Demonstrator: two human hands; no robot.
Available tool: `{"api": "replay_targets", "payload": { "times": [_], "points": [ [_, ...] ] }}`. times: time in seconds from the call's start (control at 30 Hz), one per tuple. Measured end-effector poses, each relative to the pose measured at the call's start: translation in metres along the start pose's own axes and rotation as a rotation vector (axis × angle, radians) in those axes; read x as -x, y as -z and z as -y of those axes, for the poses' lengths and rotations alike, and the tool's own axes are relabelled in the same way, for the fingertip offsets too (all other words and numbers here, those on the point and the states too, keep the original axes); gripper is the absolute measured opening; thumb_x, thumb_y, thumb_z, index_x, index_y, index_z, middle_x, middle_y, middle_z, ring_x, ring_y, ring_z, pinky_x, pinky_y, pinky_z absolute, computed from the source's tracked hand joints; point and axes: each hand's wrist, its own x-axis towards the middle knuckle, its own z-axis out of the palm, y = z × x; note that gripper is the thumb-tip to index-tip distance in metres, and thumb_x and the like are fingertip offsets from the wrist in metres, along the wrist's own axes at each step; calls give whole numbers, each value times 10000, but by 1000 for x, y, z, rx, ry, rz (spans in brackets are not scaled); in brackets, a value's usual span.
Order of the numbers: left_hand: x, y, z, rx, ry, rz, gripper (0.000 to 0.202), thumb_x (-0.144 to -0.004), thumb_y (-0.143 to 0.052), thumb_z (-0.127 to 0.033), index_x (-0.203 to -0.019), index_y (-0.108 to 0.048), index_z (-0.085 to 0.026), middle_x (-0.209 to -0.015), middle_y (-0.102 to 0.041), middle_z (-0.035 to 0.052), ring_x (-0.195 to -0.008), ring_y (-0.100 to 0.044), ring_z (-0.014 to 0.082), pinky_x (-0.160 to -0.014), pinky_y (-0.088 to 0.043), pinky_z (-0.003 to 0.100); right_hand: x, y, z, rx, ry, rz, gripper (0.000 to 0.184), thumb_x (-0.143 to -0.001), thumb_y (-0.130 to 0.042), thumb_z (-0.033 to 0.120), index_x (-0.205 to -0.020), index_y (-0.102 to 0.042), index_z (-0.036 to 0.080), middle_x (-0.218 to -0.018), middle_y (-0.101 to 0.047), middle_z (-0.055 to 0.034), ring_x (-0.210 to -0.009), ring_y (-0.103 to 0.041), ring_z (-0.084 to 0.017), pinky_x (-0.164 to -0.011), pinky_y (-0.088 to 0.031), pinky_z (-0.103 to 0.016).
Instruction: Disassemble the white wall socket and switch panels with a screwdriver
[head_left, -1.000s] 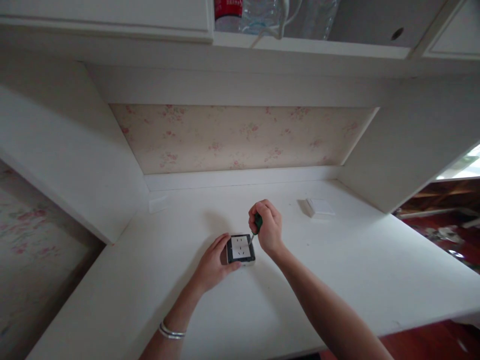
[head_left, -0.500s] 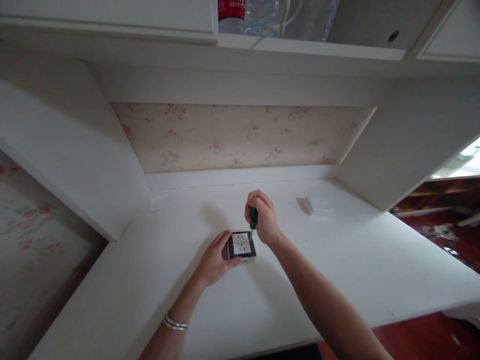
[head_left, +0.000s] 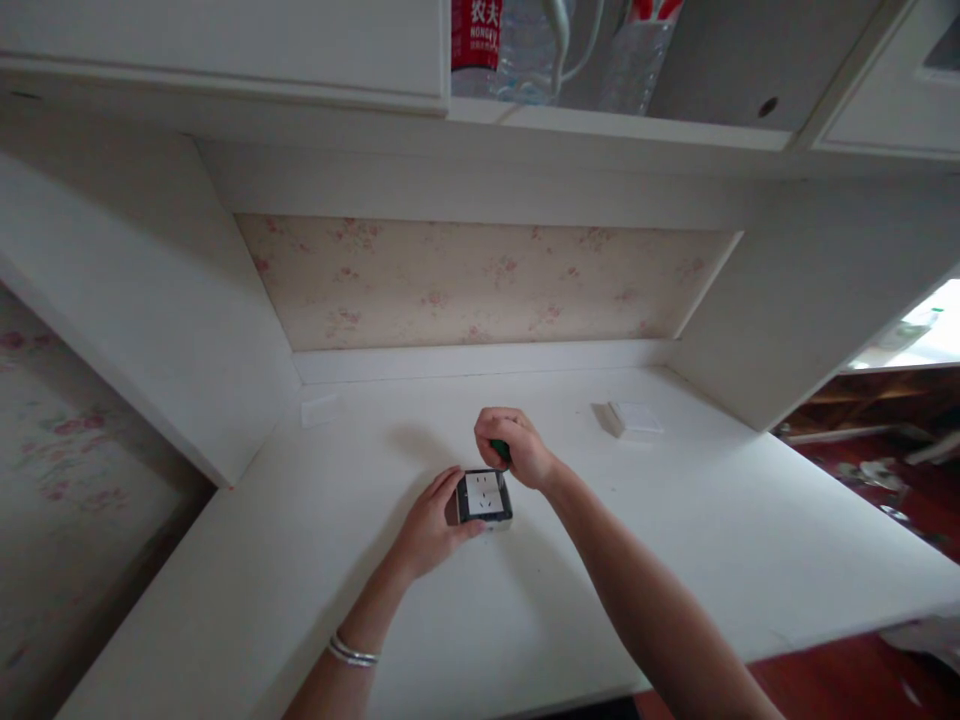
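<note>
A small square wall socket with a white face and dark frame lies on the white desk. My left hand grips its left side, fingers curled round the edge. Just behind the socket's far right corner, my right hand is closed in a fist on a green-handled screwdriver. Its tip points down at the socket and is mostly hidden by my fingers.
A white square cover plate lies on the desk at the back right. A small white piece sits at the back left by the side panel. Water bottles stand on the shelf above.
My right hand has shifted a little left and lower over the screwdriver, which now shows less of its green handle. My left hand stays on the socket.
</note>
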Motion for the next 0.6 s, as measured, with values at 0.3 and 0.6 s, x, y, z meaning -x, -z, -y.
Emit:
{"api": "replay_targets", "payload": {
  "times": [0.3, 0.6],
  "points": [
    [1, 0, 3, 21, -3, -7, 730, -685, -697, -387, -1336, -411, -219, -1406, -397, 88, -1302, -342, 283, -1089, -263, 435, -9, 23, 4, -85, -147, 287, 147, -653, -489, 271, -561, -520, 161, -358, -421, 51, -289, -305, -82, -313, -248, -207],
    [1, -2, 4, 35, -2, -26, 732, -675, -702, -373, -1332, -415, -225, -1408, -389, 87, -1293, -358, 270, -1090, -263, 422, 6, -7, 16, 294, 43, -277, 238, -814, -528, 430, -769, -521, 197, -613, -565, 32, -492, -453, -90, -430, -344, -188]
  ]
}}
